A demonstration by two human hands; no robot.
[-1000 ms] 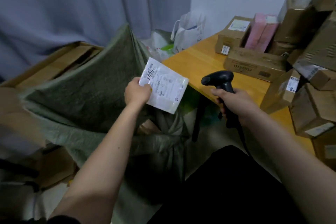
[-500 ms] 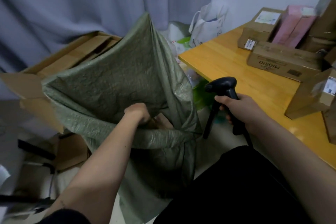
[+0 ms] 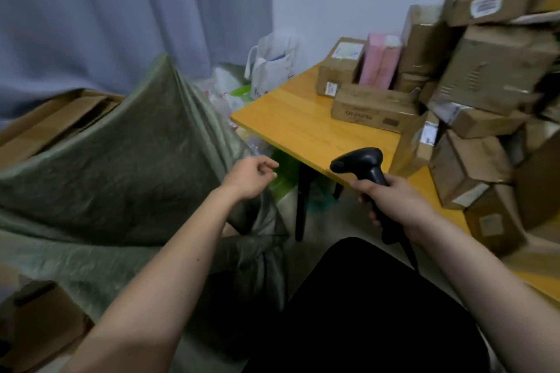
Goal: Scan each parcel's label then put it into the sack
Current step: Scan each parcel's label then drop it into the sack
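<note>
Now the left hand (image 3: pixel 249 178) hangs loosely curled and empty, while the right hand (image 3: pixel 391 200) grips the scanner (image 3: pixel 362 163).

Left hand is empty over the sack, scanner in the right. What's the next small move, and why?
Probably reach the left hand across to the parcels on the table and pick one up. It holds nothing, while the right hand grips the scanner, ready to scan. The sack gapes open beside it.

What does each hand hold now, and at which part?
The right hand grips the black handheld barcode scanner by its handle, below the head. The left hand holds nothing; its fingers are loosely curled.
</note>
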